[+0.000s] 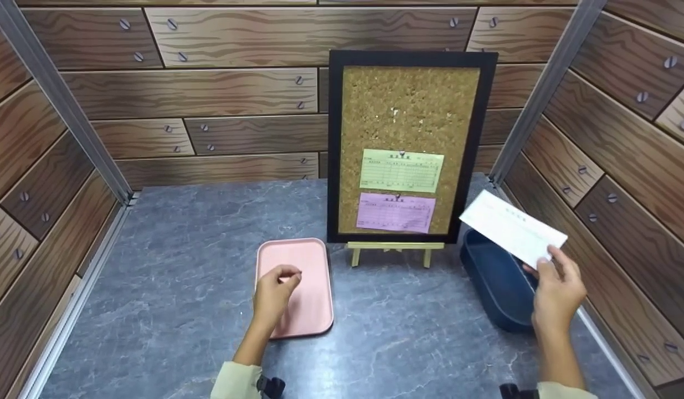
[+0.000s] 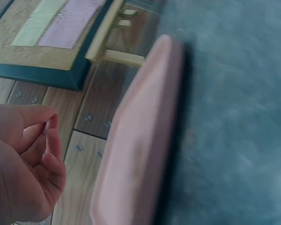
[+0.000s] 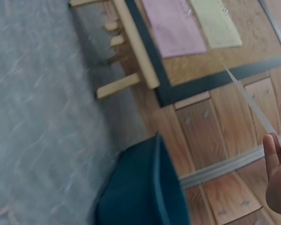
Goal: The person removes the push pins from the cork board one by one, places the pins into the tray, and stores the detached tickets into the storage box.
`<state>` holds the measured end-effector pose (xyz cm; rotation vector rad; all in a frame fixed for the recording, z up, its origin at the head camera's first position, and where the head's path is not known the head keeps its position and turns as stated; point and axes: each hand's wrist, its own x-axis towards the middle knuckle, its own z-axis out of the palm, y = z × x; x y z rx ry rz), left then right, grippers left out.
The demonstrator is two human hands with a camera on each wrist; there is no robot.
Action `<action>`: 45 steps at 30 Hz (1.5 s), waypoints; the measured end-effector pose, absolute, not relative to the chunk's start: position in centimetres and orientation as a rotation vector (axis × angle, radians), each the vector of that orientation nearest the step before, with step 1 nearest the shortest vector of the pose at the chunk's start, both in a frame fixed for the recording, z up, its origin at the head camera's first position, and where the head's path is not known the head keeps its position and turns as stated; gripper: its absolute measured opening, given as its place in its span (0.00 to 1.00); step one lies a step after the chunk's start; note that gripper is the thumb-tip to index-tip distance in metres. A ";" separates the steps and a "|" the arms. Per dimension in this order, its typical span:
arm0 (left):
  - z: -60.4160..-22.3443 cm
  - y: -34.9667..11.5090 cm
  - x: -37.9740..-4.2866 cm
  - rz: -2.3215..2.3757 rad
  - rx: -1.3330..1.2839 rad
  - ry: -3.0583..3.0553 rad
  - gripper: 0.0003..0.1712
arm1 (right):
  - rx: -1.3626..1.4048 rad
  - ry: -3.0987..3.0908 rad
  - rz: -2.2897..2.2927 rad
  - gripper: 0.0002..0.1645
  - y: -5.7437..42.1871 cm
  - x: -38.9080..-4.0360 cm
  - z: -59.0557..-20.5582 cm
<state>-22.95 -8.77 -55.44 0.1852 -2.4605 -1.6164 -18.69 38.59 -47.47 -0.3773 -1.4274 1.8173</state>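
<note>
Over the pink tray [image 1: 314, 310], my left hand [image 1: 273, 293] pinches a tiny dark pin-like thing [image 1: 299, 272] between thumb and forefinger. In the left wrist view the fingertips meet and hide it. At the right, my right hand [image 1: 559, 296] grips a white printed slip [image 1: 510, 227] by its lower right corner. The slip is tilted above the dark blue bin [image 1: 491, 282], and shows nearly edge-on in the right wrist view. A black-framed cork board [image 1: 411, 105] carries a green slip [image 1: 402, 172] and, below it, a purple slip [image 1: 396, 213], each pinned at its top edge.
The cork board leans on a small wooden easel [image 1: 394, 245] at the back of the grey marbled table [image 1: 170, 266]. Wood-patterned walls [image 1: 236, 91] enclose the table at the back and both sides, with metal posts [image 1: 78, 105] at the corners.
</note>
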 end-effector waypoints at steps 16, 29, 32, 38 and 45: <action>-57.2 -9.2 -22.0 -1.359 0.218 -2.623 0.02 | -0.709 -1.695 1.507 0.22 41.0 -18.4 -52.8; -58.5 -8.8 -22.4 -1.232 0.192 -2.724 0.03 | -0.809 -1.949 1.328 0.23 41.4 -18.9 -53.9; -58.8 -8.8 -22.4 -1.211 0.171 -2.748 0.03 | -0.834 -1.992 1.322 0.24 41.6 -18.8 -54.1; -59.1 -9.0 -22.4 -1.163 0.133 -2.771 0.02 | -0.885 -2.129 1.157 0.23 41.6 -18.8 -54.2; -59.1 -9.2 -22.4 -1.118 0.106 -2.789 0.03 | -0.882 -2.215 1.083 0.21 41.4 -18.3 -54.0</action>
